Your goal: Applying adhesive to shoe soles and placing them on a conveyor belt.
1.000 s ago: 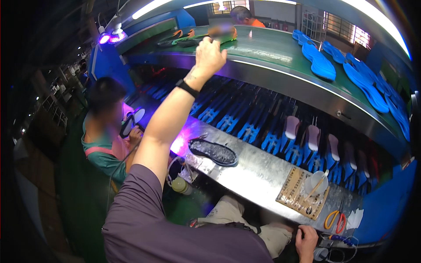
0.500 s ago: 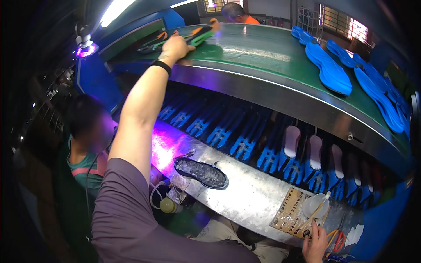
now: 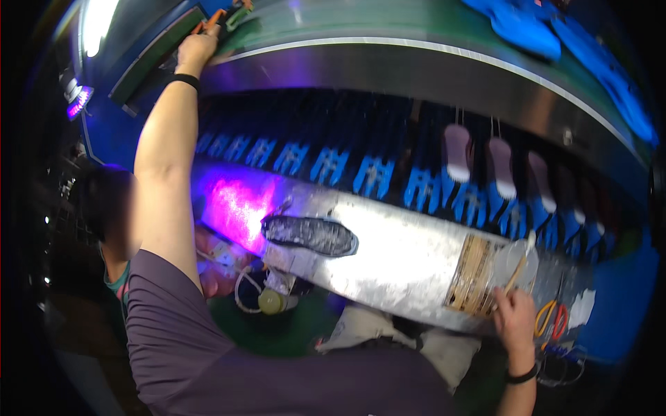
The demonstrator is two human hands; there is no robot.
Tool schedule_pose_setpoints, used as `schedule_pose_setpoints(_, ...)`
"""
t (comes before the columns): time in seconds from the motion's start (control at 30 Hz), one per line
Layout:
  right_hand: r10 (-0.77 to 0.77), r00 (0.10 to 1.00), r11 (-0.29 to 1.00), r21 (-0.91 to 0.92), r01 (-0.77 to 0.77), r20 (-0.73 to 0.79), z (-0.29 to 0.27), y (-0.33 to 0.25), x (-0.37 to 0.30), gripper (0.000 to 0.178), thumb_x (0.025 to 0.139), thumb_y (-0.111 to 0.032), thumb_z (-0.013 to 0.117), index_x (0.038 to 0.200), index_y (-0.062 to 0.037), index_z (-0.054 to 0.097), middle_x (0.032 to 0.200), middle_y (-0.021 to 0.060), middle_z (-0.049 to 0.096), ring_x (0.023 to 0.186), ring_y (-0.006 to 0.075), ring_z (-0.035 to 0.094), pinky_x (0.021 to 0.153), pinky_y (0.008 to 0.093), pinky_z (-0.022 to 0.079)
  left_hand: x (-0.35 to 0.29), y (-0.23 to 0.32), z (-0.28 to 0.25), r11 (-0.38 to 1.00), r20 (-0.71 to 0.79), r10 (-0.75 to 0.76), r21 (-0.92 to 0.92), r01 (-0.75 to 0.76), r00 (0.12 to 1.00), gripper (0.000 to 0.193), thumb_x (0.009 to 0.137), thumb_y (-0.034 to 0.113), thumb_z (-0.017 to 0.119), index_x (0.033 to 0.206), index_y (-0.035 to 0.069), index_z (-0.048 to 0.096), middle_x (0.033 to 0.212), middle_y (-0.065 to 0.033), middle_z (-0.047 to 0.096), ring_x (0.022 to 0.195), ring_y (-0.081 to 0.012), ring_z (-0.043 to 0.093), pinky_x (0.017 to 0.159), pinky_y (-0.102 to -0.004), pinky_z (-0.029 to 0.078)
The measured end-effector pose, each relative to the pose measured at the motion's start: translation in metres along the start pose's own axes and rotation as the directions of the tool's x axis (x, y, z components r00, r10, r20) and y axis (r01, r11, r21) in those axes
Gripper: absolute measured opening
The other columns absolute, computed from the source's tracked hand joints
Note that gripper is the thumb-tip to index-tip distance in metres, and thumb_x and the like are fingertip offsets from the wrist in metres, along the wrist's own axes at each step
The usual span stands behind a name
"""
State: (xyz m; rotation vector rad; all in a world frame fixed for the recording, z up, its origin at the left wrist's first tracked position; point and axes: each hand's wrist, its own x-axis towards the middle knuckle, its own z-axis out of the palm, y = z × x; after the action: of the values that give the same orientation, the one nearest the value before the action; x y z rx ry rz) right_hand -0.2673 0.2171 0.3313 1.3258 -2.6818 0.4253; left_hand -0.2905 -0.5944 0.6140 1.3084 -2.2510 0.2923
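Observation:
My left hand (image 3: 198,50) is stretched to the far left over the green conveyor belt. Its fingers are closed on an orange-and-black shoe piece (image 3: 208,22), blurred and partly cut off by the top edge. Beside it lies a green-and-black shoe piece (image 3: 239,12). At the right, my right hand (image 3: 515,317) pinches a thin wooden stick (image 3: 515,274), whose far end is in a translucent plastic cup (image 3: 525,255). The cup stands on brown printed paper (image 3: 466,277). A dark shoe sole (image 3: 312,236) with whitish smears rests on the metal bench (image 3: 399,253).
Blue insoles (image 3: 524,28) lie on the belt at upper right. Under it hang blue clamps (image 3: 374,177) and pinkish soles (image 3: 458,152). Orange-and-red-handled scissors (image 3: 555,319) lie right of my right hand. Another person (image 3: 107,208) sits at left; a capped bottle (image 3: 272,301) stands below the bench edge.
The view has tipped downward and shifted. My left hand has moved left along the belt and grips the orange-and-black shoe piece. My right hand has come up to the stick in the cup.

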Motion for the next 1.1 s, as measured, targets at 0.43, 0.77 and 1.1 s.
schedule_pose_setpoints(0.43,-0.036,0.924,0.996,-0.092,0.0,-0.381,0.005,0.021,0.002,0.034,0.085,0.005,0.066,0.119,0.0002,0.068,0.092,0.0141,0.062,0.082,0.0311,0.062,0.071,0.0412,0.049,-0.133,0.008,-0.059,0.353,-0.213,-0.275,-0.93,-0.107,0.938,0.034,0.089,-0.002,0.055,0.122,-0.006,0.061,0.094,-0.0117,0.069,0.084,-0.0217,0.071,0.069,-0.0323,0.061)
schedule_pose_setpoints(0.77,0.61,0.674,0.724,0.639,-0.26,-0.417,-0.052,0.022,-0.059,0.012,0.101,-0.009,0.061,0.102,0.001,0.068,0.088,0.0069,0.068,0.079,0.0122,0.06,0.072,0.0271,0.048,-0.419,0.059,-0.117,-0.236,0.113,0.31,-0.953,0.192,0.944,0.021,0.098,0.017,0.062,0.103,0.0,0.073,0.101,-0.0123,0.075,0.089,-0.0201,0.073,0.079,-0.0325,0.058)
schedule_pose_setpoints(1.1,0.593,0.769,0.735,0.55,-0.396,-0.239,-0.015,0.033,-0.061,0.018,0.097,-0.017,0.065,0.094,0.0006,0.069,0.066,0.0065,0.063,0.057,0.0126,0.057,0.054,0.0305,0.042,-0.582,0.097,-0.041,0.101,0.561,0.79,-0.517,0.85,0.247,0.034,0.095,0.025,0.065,0.107,-0.006,0.073,0.094,-0.0124,0.076,0.083,-0.019,0.073,0.079,-0.0318,0.058)
